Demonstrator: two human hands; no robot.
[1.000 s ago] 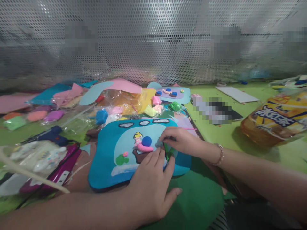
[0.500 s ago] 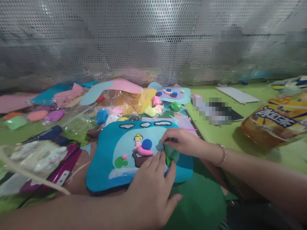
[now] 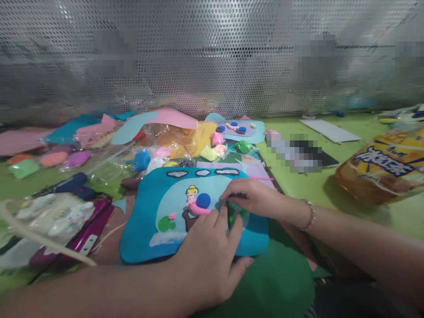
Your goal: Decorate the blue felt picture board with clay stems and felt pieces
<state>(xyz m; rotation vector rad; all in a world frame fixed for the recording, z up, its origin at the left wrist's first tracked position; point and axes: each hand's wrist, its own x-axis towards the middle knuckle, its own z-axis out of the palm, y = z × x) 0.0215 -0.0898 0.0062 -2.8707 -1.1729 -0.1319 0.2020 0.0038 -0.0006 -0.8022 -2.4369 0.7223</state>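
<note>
A blue foam craft board [image 3: 135, 238] lies in front of me, with a clay mermaid figure [image 3: 191, 198], a blue clay disc [image 3: 203, 201] and a green clay lily pad [image 3: 166, 224] on it. My left hand [image 3: 212, 251] rests on the board's lower right, fingers stretched out and partly covering the brown clay piece [image 3: 189, 219]. Close beside its fingertips, my right hand [image 3: 253, 196] has its fingers pinched together at the board, by the top of a green clay strip [image 3: 231, 217]. What sits inside that pinch is hidden.
Bagged coloured clay [image 3: 141, 160] and foam sheets [image 3: 71, 128] crowd the table behind and left. A blue glue gun [image 3: 77, 187] lies at left. At right stands a drink bottle [image 3: 380, 168]. A perforated metal panel [image 3: 212, 53] closes off the back.
The view has shifted very slightly. My left fingers have edged up a little, covering more of the brown piece and green strip. My right hand stays pinched at nearly the same spot.
</note>
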